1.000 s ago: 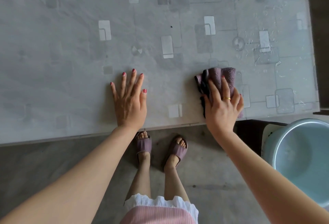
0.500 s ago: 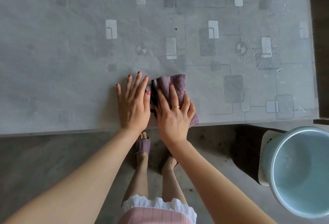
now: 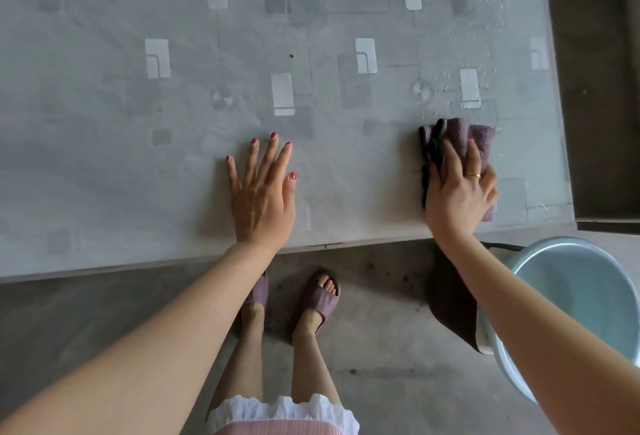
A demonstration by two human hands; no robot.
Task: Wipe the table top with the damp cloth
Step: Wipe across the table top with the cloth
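Observation:
The grey table top [image 3: 138,164] with pale square patterns fills the upper view. A folded purple damp cloth [image 3: 460,137] lies near the table's front right corner. My right hand [image 3: 457,189] presses flat on the cloth, fingers fairly straight over it. My left hand [image 3: 261,192] rests flat on the table near the front edge, fingers spread, well to the left of the cloth. Water streaks shine on the surface beyond the cloth.
A pale blue basin [image 3: 571,306] stands on the floor at the right, below the table's corner. My feet in purple slippers [image 3: 318,299] stand on the concrete floor by the table's front edge [image 3: 104,270]. The right table edge meets a dark gap.
My right hand has slid the cloth from beside my left hand back to the right, near the table's corner. My left hand has stayed flat in place.

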